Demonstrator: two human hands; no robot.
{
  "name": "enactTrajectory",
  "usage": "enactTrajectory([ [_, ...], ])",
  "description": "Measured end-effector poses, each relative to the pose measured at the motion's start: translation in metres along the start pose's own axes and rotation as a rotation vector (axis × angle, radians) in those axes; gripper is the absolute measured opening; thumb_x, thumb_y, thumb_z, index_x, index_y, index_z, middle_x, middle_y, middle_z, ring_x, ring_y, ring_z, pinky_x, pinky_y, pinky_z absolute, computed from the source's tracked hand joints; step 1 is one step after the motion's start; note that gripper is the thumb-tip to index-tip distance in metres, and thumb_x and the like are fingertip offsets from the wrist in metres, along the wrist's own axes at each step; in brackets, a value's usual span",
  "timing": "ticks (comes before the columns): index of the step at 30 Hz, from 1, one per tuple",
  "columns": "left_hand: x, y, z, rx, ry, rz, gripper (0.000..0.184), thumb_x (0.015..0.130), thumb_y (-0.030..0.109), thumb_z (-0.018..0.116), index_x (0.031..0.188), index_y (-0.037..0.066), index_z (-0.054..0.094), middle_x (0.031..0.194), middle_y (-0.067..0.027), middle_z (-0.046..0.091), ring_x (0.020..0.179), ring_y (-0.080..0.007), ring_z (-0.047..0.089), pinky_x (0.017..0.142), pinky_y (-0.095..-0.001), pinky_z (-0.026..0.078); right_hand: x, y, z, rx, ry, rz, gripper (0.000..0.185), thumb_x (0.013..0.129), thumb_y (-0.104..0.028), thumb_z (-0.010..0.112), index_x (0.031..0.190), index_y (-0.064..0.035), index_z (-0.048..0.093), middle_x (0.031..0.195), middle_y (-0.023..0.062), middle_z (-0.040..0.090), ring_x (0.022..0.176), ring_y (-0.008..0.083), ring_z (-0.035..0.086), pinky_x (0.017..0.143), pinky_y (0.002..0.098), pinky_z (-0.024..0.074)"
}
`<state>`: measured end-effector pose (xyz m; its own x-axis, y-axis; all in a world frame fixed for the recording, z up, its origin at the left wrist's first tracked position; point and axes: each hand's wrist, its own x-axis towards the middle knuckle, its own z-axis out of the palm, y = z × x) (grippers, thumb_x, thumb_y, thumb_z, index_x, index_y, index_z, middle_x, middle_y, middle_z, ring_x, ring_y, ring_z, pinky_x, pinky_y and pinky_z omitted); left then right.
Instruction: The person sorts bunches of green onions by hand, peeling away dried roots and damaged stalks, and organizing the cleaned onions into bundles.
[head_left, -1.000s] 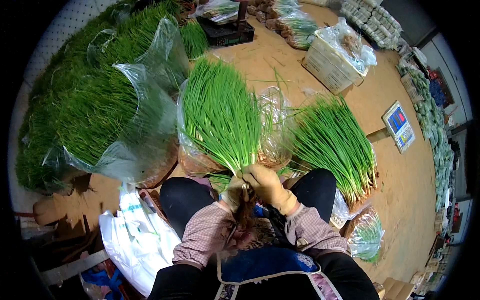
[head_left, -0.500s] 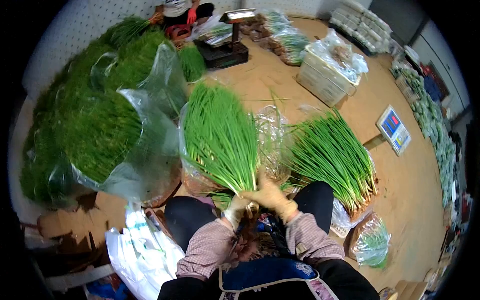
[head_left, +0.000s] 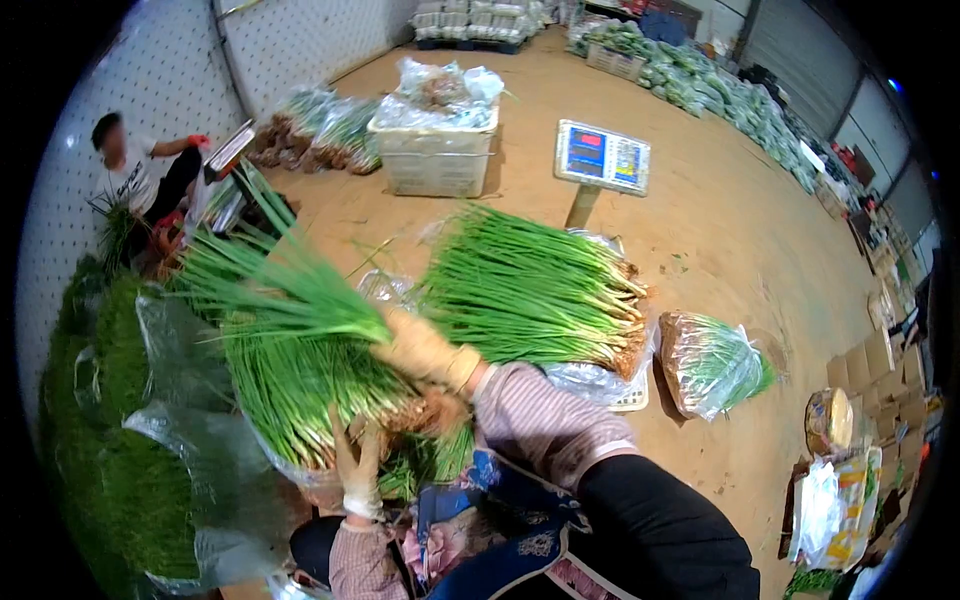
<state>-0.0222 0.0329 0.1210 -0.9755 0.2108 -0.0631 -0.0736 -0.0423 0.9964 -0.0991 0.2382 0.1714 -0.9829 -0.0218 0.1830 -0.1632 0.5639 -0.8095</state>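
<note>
My right hand (head_left: 422,350), in a pale work glove, is closed around a bunch of green onions (head_left: 310,295), whose leaves point to the upper left and are partly blurred. The bunch is above a pile of green onions (head_left: 285,390) lying on plastic. My left hand (head_left: 357,460), gloved too, has its fingers apart beside the root ends of that pile and holds nothing. To the right, a larger stack of green onions (head_left: 540,290) lies with its roots to the right, on plastic over a white crate (head_left: 633,398).
A scale display (head_left: 603,158) stands behind the stack. A bagged bundle (head_left: 712,362) lies on the floor to the right. Farther back are a white bin (head_left: 435,150) and bagged onions (head_left: 325,130). Large bags of greens (head_left: 145,430) line the left; another person (head_left: 145,180) sits beyond.
The view has swung right. Both hands were together at the bunch's root end; now my left hand is off it, and my right hand holds it farther forward, tilted left.
</note>
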Motion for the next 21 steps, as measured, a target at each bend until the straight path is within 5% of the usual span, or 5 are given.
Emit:
enactTrajectory([
  [10,-0.002,-0.066,-0.012,0.072,0.082,-0.206,0.063,0.081,0.000,0.053,0.138,0.005,0.026,0.090,0.0010,0.044,0.069,-0.0066,0.039,0.065,-0.0186,0.036,-0.043,0.185,-0.249,-0.774,0.194,0.164,0.054,0.071,-0.012,0.064,0.122,-0.0118,0.044,0.101,0.0151,0.060,0.095,0.0351,0.056,0.081,0.0425,0.0446],
  [12,0.002,-0.077,-0.020,0.099,0.030,-0.270,0.062,0.082,0.004,0.055,0.138,0.006,0.028,0.106,-0.0037,0.049,0.085,-0.0121,0.048,0.078,-0.0227,0.040,-0.071,0.189,-0.258,-0.889,0.142,0.533,0.054,0.070,-0.016,0.068,0.119,-0.0135,0.045,0.103,0.0193,0.058,0.098,0.0356,0.055,0.081,0.0425,0.0447],
  [16,0.011,-0.095,-0.029,0.498,-0.040,-0.139,0.054,0.083,0.019,0.056,0.132,0.006,0.037,0.130,-0.0196,0.041,0.122,-0.0286,0.036,0.102,-0.0357,0.028,-0.103,0.257,-0.231,-0.942,-0.007,0.973,0.100,0.070,-0.038,0.067,0.141,-0.0054,0.004,0.145,0.0237,-0.001,0.128,0.0494,0.016,0.104,0.0508,0.0226],
  [19,0.033,-0.069,-0.030,0.679,-0.190,-0.068,0.050,0.084,0.022,0.053,0.130,0.008,0.040,0.127,-0.0189,0.045,0.117,-0.0318,0.042,0.099,-0.0364,0.032,-0.091,0.248,-0.233,-1.037,0.014,0.859,0.099,0.066,-0.036,0.069,0.137,0.0006,0.011,0.130,0.0288,0.032,0.117,0.0453,0.035,0.100,0.0473,0.0300],
  [21,0.050,-0.074,-0.044,0.636,-0.214,-0.180,0.051,0.083,0.025,0.053,0.128,0.003,0.041,0.125,-0.0198,0.046,0.117,-0.0295,0.044,0.099,-0.0338,0.032,-0.066,0.229,-0.228,-1.013,0.035,0.735,0.089,0.068,-0.033,0.070,0.135,-0.0015,0.021,0.137,0.0226,0.027,0.119,0.0424,0.036,0.095,0.0476,0.0354],
])
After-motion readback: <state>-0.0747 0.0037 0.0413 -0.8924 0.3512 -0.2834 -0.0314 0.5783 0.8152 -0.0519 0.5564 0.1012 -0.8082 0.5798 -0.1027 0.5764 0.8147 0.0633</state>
